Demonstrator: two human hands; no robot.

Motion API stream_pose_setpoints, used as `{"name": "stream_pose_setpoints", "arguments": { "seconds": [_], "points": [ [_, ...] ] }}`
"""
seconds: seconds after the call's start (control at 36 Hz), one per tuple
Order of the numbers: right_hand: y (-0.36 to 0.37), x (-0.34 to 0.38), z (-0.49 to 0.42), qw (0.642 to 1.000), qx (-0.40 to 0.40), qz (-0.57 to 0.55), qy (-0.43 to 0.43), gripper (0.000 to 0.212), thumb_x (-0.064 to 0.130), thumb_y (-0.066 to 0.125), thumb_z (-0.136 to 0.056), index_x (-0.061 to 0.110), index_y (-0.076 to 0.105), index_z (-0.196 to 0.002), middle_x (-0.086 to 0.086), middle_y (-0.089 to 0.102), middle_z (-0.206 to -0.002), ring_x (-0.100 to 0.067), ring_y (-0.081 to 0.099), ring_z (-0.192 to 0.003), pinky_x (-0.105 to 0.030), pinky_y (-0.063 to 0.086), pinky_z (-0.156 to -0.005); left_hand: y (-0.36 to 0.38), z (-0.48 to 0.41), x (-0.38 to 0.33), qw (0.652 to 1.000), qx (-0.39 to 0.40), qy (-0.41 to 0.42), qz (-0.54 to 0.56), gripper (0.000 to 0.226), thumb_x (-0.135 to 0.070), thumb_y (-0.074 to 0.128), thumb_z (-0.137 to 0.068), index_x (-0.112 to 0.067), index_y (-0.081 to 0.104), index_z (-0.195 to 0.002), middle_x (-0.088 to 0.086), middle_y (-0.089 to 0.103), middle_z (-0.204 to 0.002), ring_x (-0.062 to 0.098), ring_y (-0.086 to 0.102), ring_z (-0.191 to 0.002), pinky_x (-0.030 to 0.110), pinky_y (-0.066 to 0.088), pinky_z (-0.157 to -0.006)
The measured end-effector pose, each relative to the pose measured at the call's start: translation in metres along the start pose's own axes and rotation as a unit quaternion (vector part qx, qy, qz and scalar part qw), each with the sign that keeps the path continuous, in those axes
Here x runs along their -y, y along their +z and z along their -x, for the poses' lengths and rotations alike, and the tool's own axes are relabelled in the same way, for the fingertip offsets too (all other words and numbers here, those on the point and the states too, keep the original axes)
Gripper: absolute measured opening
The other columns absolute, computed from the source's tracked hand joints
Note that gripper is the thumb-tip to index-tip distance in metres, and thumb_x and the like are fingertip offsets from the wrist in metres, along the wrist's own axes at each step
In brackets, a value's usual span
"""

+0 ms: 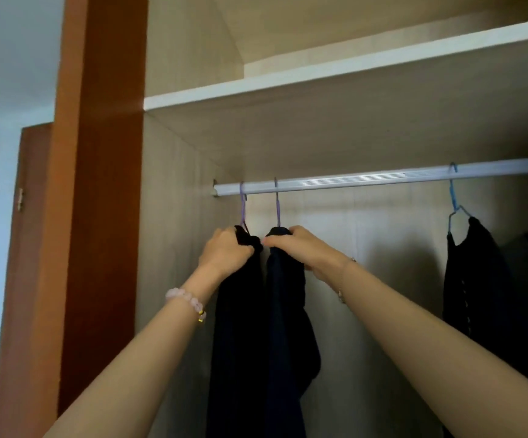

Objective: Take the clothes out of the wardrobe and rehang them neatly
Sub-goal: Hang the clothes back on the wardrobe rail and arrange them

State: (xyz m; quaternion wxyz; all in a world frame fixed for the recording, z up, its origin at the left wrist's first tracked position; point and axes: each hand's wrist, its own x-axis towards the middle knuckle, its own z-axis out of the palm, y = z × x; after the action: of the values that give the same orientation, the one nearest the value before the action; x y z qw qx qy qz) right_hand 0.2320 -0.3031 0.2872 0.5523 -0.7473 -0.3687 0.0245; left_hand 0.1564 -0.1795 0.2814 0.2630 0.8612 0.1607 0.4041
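My left grip [226, 249] is clutching the black garment [237, 343] and my right grip [300, 248] the navy garment [285, 327], both hanging from the rail [382, 180] at the left end of the wardrobe [171, 279].

Both arms reach upward, left hand [224, 250] and right hand [302, 248] gripping.
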Motion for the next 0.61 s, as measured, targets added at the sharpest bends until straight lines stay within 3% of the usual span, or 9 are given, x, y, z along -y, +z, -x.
{"name": "stream_pose_setpoints", "arguments": {
  "seconds": [0.06, 0.11, 0.19, 0.25, 0.31, 0.39, 0.44, 0.56, 0.61],
  "points": [
    [0.004, -0.003, -0.005, 1.0, 0.002, -0.019, 0.018, 0.054, 0.026, 0.065, -0.079, 0.003, 0.046, -0.124, -0.01, 0.06, -0.106, -0.022, 0.061, -0.09, -0.03, 0.052, -0.078, 0.005, -0.004, 0.007, 1.0, 0.024, -0.013, 0.011, 0.034, -0.017, 0.061, -0.08, -0.003, 0.059, -0.111, 0.016, 0.063, -0.108, 0.032, 0.063, -0.096, 0.039, 0.054, -0.084],
    [0.004, -0.006, -0.004, 0.999, -0.017, -0.044, 0.025, 0.034, 0.011, 0.058, -0.08, 0.001, 0.049, -0.112, -0.01, 0.056, -0.091, -0.019, 0.057, -0.076, -0.026, 0.047, -0.063, 0.01, -0.008, 0.013, 0.999, 0.032, -0.031, 0.028, 0.037, -0.011, 0.06, -0.079, -0.001, 0.056, -0.115, 0.018, 0.062, -0.113, 0.032, 0.062, -0.1, 0.038, 0.053, -0.086],
    [-0.007, -0.014, -0.004, 0.997, -0.048, -0.051, 0.032, 0.036, 0.002, 0.051, -0.079, -0.003, 0.051, -0.115, -0.012, 0.054, -0.092, -0.019, 0.053, -0.072, -0.024, 0.041, -0.053, 0.015, -0.017, 0.021, 0.992, 0.039, -0.075, 0.089, 0.037, -0.008, 0.058, -0.08, 0.0, 0.054, -0.117, 0.018, 0.062, -0.111, 0.031, 0.061, -0.1, 0.034, 0.051, -0.082],
    [-0.02, -0.021, -0.004, 0.996, -0.066, -0.045, 0.034, 0.04, -0.001, 0.05, -0.079, 0.0, 0.052, -0.119, -0.012, 0.057, -0.096, -0.019, 0.055, -0.074, -0.024, 0.042, -0.054, 0.014, -0.023, 0.025, 0.984, 0.039, -0.103, 0.142, 0.04, -0.005, 0.057, -0.078, 0.003, 0.053, -0.117, 0.022, 0.062, -0.111, 0.033, 0.062, -0.097, 0.037, 0.053, -0.082],
    [-0.035, -0.029, -0.003, 0.994, -0.091, -0.055, 0.031, 0.04, -0.003, 0.049, -0.081, 0.004, 0.053, -0.121, -0.01, 0.059, -0.091, -0.02, 0.058, -0.075, -0.027, 0.048, -0.057, 0.012, -0.025, 0.024, 0.976, 0.038, -0.112, 0.185, 0.04, 0.002, 0.053, -0.078, 0.006, 0.054, -0.117, 0.022, 0.063, -0.101, 0.031, 0.062, -0.086, 0.035, 0.054, -0.072],
    [-0.058, -0.04, -0.002, 0.99, -0.138, -0.036, 0.016, 0.043, -0.002, 0.048, -0.084, 0.008, 0.053, -0.127, -0.014, 0.064, -0.106, -0.03, 0.064, -0.094, -0.036, 0.056, -0.079, 0.009, -0.022, 0.021, 0.966, 0.037, -0.109, 0.231, 0.037, 0.015, 0.046, -0.078, 0.009, 0.059, -0.111, 0.014, 0.06, -0.075, 0.024, 0.056, -0.066, 0.028, 0.046, -0.058],
    [-0.07, -0.044, 0.001, 0.988, -0.155, -0.023, 0.013, 0.045, -0.003, 0.047, -0.084, 0.009, 0.054, -0.127, -0.015, 0.064, -0.11, -0.033, 0.064, -0.099, -0.038, 0.056, -0.081, 0.01, -0.018, 0.019, 0.965, 0.039, -0.102, 0.24, 0.039, 0.017, 0.044, -0.077, 0.006, 0.06, -0.111, 0.011, 0.058, -0.071, 0.022, 0.055, -0.063, 0.026, 0.045, -0.056],
    [-0.09, -0.048, 0.012, 0.985, -0.169, -0.003, 0.02, 0.045, -0.003, 0.045, -0.087, 0.01, 0.051, -0.13, -0.014, 0.061, -0.111, -0.027, 0.063, -0.088, -0.017, 0.052, -0.048, 0.017, -0.012, 0.008, 0.963, 0.061, -0.079, 0.252, 0.043, 0.018, 0.043, -0.078, -0.002, 0.061, -0.112, 0.009, 0.059, -0.071, 0.02, 0.055, -0.062, 0.013, 0.046, -0.04],
    [-0.099, -0.048, 0.019, 0.984, -0.173, -0.013, 0.028, 0.046, -0.003, 0.046, -0.089, 0.011, 0.048, -0.132, -0.014, 0.059, -0.112, -0.023, 0.06, -0.082, -0.014, 0.049, -0.041, 0.023, -0.01, 0.001, 0.963, 0.074, -0.065, 0.25, 0.043, 0.017, 0.043, -0.078, -0.003, 0.062, -0.112, 0.01, 0.06, -0.074, 0.02, 0.055, -0.063, 0.016, 0.048, -0.046]
  ]
}}
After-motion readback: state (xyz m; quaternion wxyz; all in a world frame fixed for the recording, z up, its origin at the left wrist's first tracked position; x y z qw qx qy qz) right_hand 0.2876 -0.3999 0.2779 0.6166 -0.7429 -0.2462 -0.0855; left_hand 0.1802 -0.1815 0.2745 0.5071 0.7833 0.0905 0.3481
